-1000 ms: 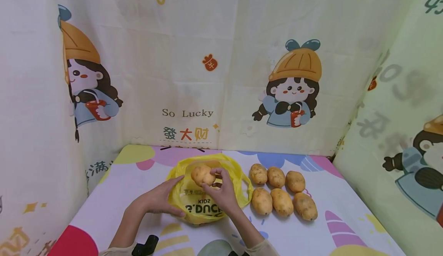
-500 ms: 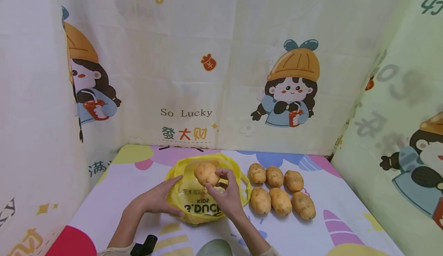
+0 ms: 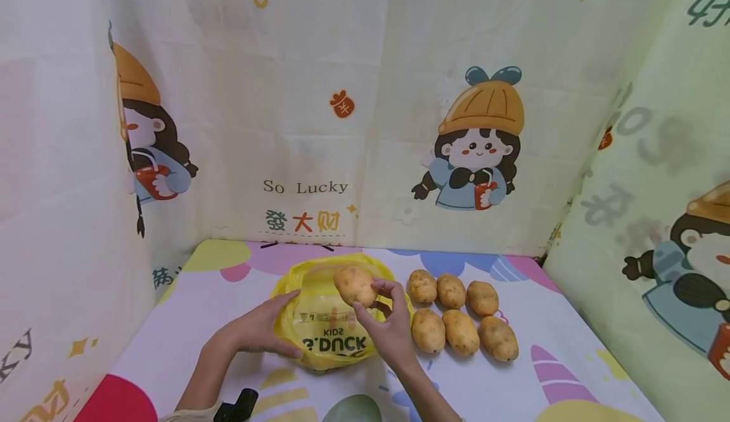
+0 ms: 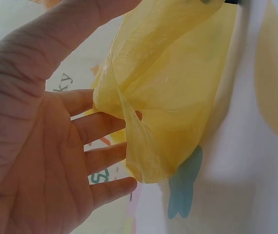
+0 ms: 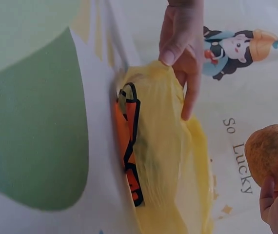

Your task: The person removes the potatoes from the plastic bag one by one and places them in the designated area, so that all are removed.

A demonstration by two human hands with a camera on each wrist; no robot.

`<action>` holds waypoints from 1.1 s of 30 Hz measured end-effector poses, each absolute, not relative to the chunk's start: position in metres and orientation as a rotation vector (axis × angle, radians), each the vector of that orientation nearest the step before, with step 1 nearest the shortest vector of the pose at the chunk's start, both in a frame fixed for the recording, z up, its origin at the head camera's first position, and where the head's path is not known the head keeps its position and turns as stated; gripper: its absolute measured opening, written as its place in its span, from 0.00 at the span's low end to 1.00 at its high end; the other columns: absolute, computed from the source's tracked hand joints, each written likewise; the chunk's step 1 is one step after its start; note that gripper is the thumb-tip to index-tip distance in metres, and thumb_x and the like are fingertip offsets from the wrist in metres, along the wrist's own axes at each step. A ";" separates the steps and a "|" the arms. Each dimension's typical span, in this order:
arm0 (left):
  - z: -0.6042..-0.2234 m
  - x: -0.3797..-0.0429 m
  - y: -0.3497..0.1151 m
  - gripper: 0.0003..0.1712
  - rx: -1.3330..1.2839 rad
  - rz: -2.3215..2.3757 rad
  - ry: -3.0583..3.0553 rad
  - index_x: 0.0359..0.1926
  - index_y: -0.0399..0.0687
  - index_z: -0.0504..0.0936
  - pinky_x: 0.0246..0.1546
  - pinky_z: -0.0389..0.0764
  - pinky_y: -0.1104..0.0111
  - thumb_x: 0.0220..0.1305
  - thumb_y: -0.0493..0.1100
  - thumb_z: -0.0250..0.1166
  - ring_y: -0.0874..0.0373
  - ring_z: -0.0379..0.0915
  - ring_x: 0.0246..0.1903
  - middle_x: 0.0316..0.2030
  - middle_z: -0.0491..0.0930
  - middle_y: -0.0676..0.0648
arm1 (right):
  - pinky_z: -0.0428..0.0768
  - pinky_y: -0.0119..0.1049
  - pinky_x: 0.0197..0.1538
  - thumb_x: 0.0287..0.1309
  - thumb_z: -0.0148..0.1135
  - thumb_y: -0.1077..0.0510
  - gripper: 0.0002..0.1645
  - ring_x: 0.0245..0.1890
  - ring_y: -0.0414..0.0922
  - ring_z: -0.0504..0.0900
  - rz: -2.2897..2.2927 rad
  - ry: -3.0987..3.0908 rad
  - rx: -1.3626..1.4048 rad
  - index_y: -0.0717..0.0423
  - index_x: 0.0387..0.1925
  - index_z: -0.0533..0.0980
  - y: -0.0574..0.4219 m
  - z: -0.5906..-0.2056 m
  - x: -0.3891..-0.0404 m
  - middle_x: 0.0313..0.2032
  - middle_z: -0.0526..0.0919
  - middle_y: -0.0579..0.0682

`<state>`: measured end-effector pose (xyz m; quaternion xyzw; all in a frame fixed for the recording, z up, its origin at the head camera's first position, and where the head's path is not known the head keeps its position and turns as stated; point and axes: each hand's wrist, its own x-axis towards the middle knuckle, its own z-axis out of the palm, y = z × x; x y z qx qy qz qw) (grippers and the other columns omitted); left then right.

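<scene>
My right hand [image 3: 390, 327] pinches a potato [image 3: 355, 286] between thumb and fingertips, over the right part of a yellow plastic bag [image 3: 327, 292]. In the right wrist view the potato [image 5: 269, 155] shows at the right edge, well away from the bag [image 5: 158, 146]. The bag's mouth gapes, with dark lettering on its inner wall. At the bag's left rim is my left hand [image 3: 259, 330], thumb and fingers spread apart. Its fingers look nearly straight in the left wrist view, their tips against the bag's thin film [image 4: 163, 97].
Several potatoes [image 3: 461, 332] lie in two rows on the patterned tablecloth [image 3: 456, 387], right of the bag. Printed cloth walls [image 3: 388, 156] stand behind and at both sides of the table.
My right hand has moved right and slightly up with the potato, from the middle of the bag's mouth to its right part. The left hand has stayed at the rim.
</scene>
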<state>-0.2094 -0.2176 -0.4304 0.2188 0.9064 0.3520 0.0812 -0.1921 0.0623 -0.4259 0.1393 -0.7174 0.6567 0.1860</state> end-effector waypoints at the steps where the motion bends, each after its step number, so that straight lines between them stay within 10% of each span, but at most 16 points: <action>1: -0.430 -0.209 -0.217 0.72 0.654 1.051 2.708 0.77 0.34 0.56 0.69 0.62 0.37 0.41 0.63 0.83 0.33 0.58 0.71 0.72 0.63 0.31 | 0.81 0.34 0.53 0.53 0.77 0.65 0.28 0.56 0.49 0.73 1.852 -2.010 0.392 0.57 0.52 0.72 0.064 -0.426 -0.192 0.56 0.75 0.51; 33: -0.429 -0.208 -0.215 0.72 0.649 1.061 2.700 0.77 0.34 0.55 0.69 0.62 0.37 0.41 0.62 0.84 0.33 0.58 0.72 0.72 0.62 0.30 | 0.79 0.25 0.48 0.54 0.73 0.73 0.29 0.49 0.44 0.77 1.726 -1.856 0.179 0.71 0.53 0.68 0.126 -0.416 -0.188 0.54 0.74 0.55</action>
